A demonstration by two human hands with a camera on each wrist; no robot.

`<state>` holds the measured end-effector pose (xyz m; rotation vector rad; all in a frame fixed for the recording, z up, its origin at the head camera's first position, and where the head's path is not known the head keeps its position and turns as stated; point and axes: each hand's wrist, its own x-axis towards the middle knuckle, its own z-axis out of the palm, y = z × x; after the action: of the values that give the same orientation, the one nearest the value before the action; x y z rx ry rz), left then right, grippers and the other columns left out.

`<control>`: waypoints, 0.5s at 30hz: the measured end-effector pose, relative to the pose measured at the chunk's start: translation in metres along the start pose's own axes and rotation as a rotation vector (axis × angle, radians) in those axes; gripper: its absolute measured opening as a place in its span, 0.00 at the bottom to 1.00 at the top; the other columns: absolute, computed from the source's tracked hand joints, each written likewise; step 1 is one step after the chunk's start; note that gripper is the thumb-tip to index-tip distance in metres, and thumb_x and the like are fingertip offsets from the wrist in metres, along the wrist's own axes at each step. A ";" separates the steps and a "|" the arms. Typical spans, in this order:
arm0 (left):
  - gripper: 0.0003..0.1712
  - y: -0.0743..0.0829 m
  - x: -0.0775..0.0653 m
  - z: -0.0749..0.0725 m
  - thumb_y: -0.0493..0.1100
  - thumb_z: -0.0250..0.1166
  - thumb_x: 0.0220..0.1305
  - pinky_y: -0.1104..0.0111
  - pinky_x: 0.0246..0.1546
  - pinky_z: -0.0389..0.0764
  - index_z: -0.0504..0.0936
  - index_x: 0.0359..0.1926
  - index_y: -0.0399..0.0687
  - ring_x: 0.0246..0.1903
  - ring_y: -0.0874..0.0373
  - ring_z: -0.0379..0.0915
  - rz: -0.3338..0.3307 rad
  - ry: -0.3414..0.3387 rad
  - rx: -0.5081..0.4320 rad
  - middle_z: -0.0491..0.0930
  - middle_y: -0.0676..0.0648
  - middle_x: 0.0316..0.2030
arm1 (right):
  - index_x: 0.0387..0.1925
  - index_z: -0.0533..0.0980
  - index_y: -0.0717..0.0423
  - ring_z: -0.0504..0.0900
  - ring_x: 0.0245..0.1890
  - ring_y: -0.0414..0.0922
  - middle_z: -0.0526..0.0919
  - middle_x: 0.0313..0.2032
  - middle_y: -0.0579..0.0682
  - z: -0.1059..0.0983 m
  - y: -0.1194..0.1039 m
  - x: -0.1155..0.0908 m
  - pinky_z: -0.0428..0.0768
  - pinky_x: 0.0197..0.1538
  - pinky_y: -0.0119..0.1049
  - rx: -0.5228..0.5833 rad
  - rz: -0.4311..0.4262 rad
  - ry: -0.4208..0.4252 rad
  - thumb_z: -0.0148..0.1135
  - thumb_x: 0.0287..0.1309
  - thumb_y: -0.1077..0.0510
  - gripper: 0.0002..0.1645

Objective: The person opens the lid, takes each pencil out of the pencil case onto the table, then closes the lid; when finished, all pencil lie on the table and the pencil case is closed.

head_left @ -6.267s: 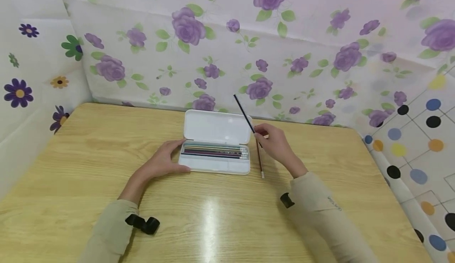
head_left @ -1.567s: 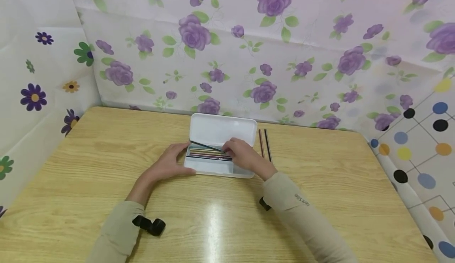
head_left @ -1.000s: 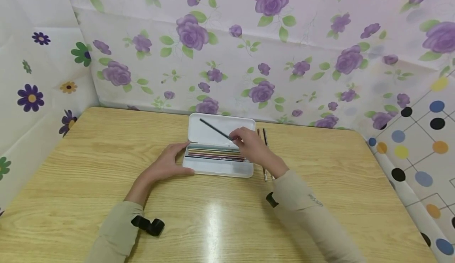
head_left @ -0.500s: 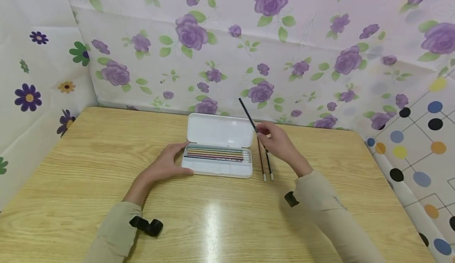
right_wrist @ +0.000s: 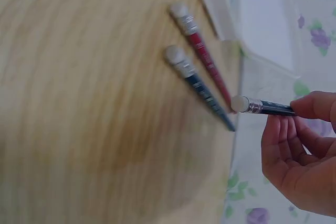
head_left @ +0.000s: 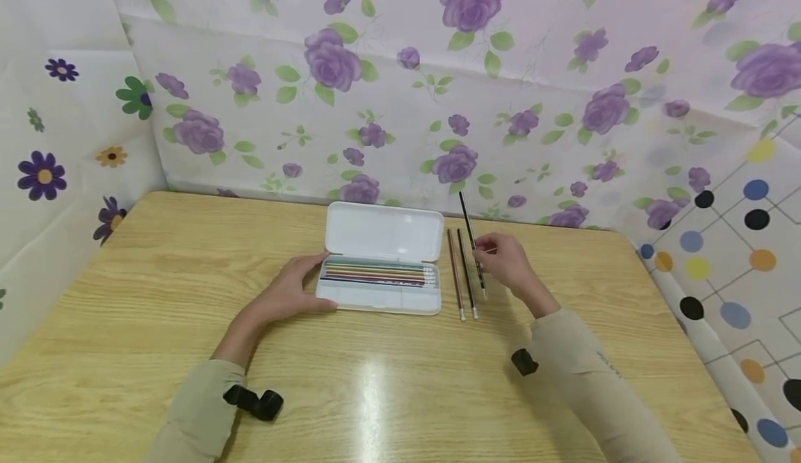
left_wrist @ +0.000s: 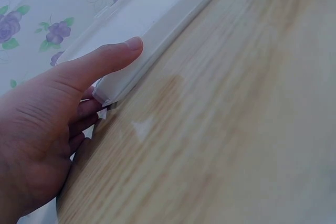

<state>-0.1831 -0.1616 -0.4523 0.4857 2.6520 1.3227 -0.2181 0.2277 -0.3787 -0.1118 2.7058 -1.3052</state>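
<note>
A white pencil case (head_left: 359, 297) lies with its lid (head_left: 384, 232) raised, holding a row of several coloured pencils (head_left: 374, 275). My left hand (head_left: 283, 295) grips the case's left end, thumb along the front edge (left_wrist: 121, 85) and fingers at the far corner. To the right of the case, my right hand (head_left: 508, 265) pinches a dark pencil (head_left: 466, 213) between thumb and fingers. Its eraser end points toward me, low over the table. Beside it a reddish-brown pencil (head_left: 455, 275) and another dark pencil (head_left: 466, 275) lie side by side, erasers to the front.
The wooden table (head_left: 369, 386) extends around the case. A flowered sheet (head_left: 400, 94) hangs behind the table's back edge. Patterned sheets flank both sides, dotted (head_left: 738, 296) on the right. Black straps with small devices (head_left: 253, 402) sit on the sleeves.
My right hand has lifted the dark pencil out of the case and carried it right, lowering it beside the other two, one of which was laid down earlier. The left hand stays at the case.
</note>
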 end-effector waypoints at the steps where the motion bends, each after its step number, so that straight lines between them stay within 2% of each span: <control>1: 0.59 0.000 0.000 0.000 0.57 0.78 0.45 0.41 0.64 0.54 0.58 0.72 0.38 0.67 0.38 0.49 0.000 0.001 0.000 0.60 0.34 0.67 | 0.54 0.71 0.73 0.79 0.45 0.55 0.77 0.44 0.62 0.000 0.004 0.000 0.82 0.44 0.42 0.007 0.021 -0.003 0.55 0.67 0.63 0.19; 8: 0.59 0.000 0.000 0.000 0.57 0.78 0.45 0.42 0.64 0.54 0.58 0.72 0.38 0.66 0.38 0.50 0.001 0.005 -0.005 0.60 0.34 0.67 | 0.52 0.73 0.74 0.81 0.39 0.51 0.79 0.45 0.64 0.003 0.025 -0.004 0.82 0.42 0.42 -0.014 0.147 -0.011 0.56 0.66 0.65 0.17; 15: 0.59 0.000 0.000 0.001 0.57 0.78 0.45 0.42 0.64 0.54 0.58 0.72 0.38 0.67 0.38 0.49 -0.001 0.004 -0.004 0.60 0.34 0.67 | 0.49 0.76 0.73 0.81 0.36 0.50 0.80 0.42 0.64 0.010 0.036 -0.006 0.82 0.37 0.36 -0.060 0.165 0.017 0.56 0.64 0.66 0.15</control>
<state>-0.1833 -0.1609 -0.4531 0.4823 2.6517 1.3303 -0.2109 0.2430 -0.4123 0.1145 2.7021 -1.1843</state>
